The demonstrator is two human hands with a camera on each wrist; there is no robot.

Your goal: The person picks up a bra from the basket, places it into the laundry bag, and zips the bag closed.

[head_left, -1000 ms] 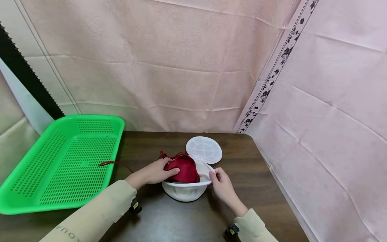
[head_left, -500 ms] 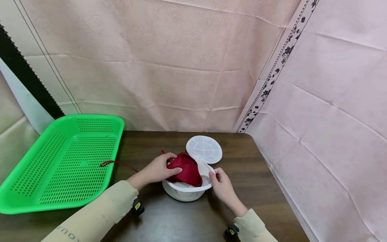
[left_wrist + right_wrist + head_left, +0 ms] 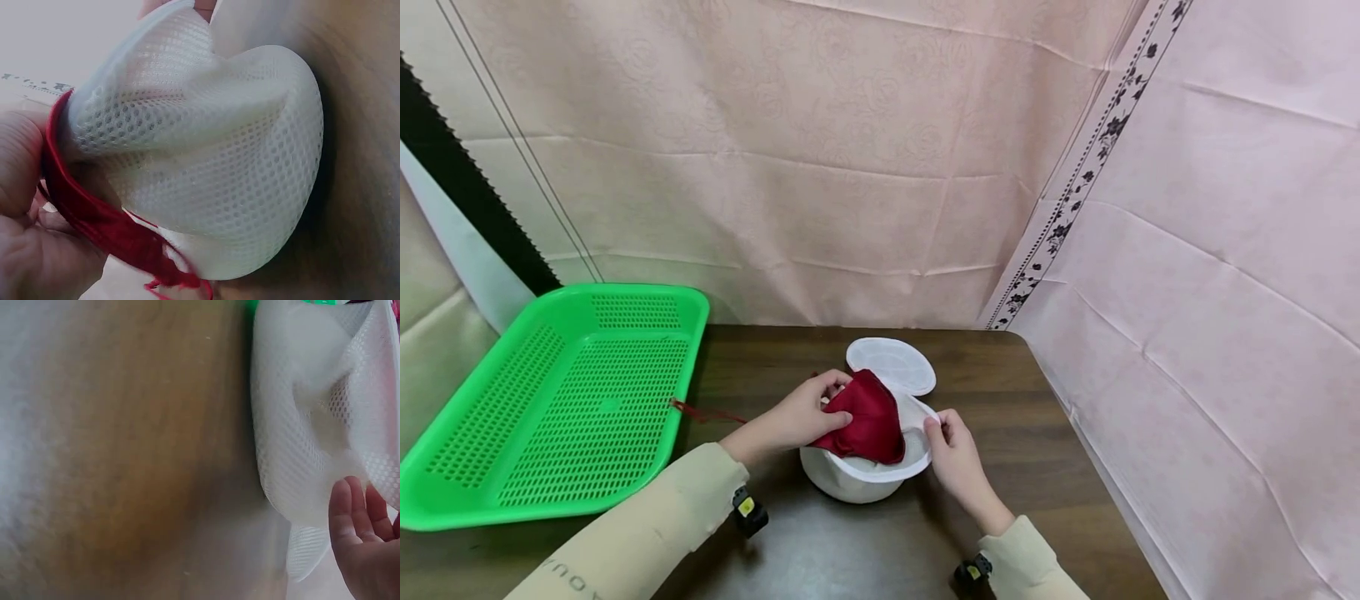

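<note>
A red bra (image 3: 874, 419) with thin string straps hangs over the opening of a round white mesh laundry bag (image 3: 848, 485). My left hand (image 3: 801, 417) pinches the bra's edge between thumb and fingers; in the left wrist view the red fabric (image 3: 106, 228) crosses in front of the bag's mesh side (image 3: 212, 162). One cup dips inside the rim. On the bag's right, my right hand (image 3: 958, 462) pinches the white rim. The bag's round lid (image 3: 891, 365) is folded back behind it. A red string (image 3: 707, 413) trails left past my wrist.
A large green plastic basket (image 3: 606, 507) stands on the left, the red string's end reaching its right rim. All this is on a dark wooden table (image 3: 1000, 383), with pale curtains (image 3: 850, 167) behind and to the right.
My left hand has moved slightly right, bringing the bra further over the opening. The bag's rim tips more toward the front, and its lid has shifted left. The string has slid right.
</note>
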